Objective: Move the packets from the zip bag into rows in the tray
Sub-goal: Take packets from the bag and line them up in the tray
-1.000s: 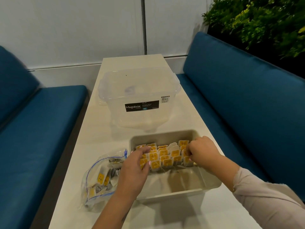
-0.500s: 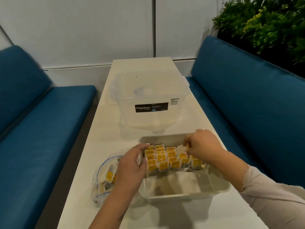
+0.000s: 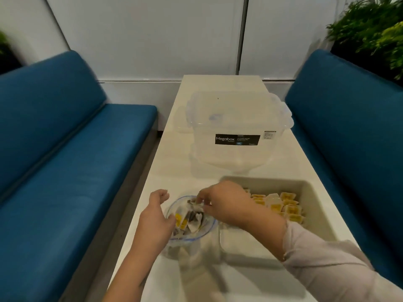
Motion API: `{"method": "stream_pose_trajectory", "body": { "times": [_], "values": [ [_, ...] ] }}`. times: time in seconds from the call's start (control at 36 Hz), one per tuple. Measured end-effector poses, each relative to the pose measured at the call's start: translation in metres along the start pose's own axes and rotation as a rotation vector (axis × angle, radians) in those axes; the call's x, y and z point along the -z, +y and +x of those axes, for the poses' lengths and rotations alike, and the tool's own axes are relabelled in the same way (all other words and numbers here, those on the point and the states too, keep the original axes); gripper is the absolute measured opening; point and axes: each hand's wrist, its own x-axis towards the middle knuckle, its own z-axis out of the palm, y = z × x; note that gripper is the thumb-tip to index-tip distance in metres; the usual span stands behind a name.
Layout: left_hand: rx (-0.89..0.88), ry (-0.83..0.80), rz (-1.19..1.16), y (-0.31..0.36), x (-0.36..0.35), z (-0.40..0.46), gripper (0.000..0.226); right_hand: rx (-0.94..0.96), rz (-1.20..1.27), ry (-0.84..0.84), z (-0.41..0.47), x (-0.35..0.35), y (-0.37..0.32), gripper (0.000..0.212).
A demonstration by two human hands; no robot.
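View from the head camera over a narrow white table (image 3: 174, 166) set between two blue benches. The zip bag (image 3: 192, 223), clear with a blue seal line, lies open at the near left of the table, just beside the left wall of the tray (image 3: 314, 205); loose packets (image 3: 183, 221), white with yellow labels, sit jumbled inside it. The right hand (image 3: 226, 203) reaches across from the tray side into the mouth of the bag, its fingertips (image 3: 201, 200) curled together and pinching a white packet at the top of the pile. The left hand (image 3: 156, 221) rests at the bag's left edge with the fingers loosely curved and slightly apart, the thumb lying against the bag near a yellow label; whether it actually grips the plastic cannot be told because of blur. In the tray, a beige rectangular one, arranged packets (image 3: 281, 205) stand in rows against its far right portion, while the near half shows bare floor. Beyond the tray stands a clear lidded storage box (image 3: 237, 127) with a black "Megabox" label. A pale sleeve (image 3: 322, 267) covers the right forearm. Green foliage (image 3: 370, 33) rises behind the right bench (image 3: 349, 118); the left bench (image 3: 54, 149) faces it.
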Motion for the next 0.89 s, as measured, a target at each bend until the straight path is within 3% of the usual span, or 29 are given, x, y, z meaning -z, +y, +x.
{"method": "stream_pose_trajectory", "body": {
  "times": [0.14,0.25,0.56,0.75,0.89],
  "values": [
    [0.081,-0.031,-0.033,-0.007,-0.002,0.003,0.057,0.156,-0.157,-0.122,0.017,-0.024,-0.025,0.038],
    [0.084,-0.049,-0.062,-0.005,-0.002,0.004,0.061,0.249,-0.303,-0.217,0.032,-0.049,-0.034,0.033],
    [0.064,-0.101,-0.082,-0.001,0.004,0.001,0.059,0.117,-0.483,-0.452,0.069,-0.09,-0.042,0.052],
    [0.089,-0.099,-0.071,-0.002,0.006,0.003,0.068,0.018,-0.402,-0.47,0.07,-0.081,-0.041,0.033],
    [0.098,-0.086,-0.068,-0.004,0.005,0.005,0.07,0.043,-0.315,-0.376,0.062,-0.073,-0.039,0.025]
  ]
}}
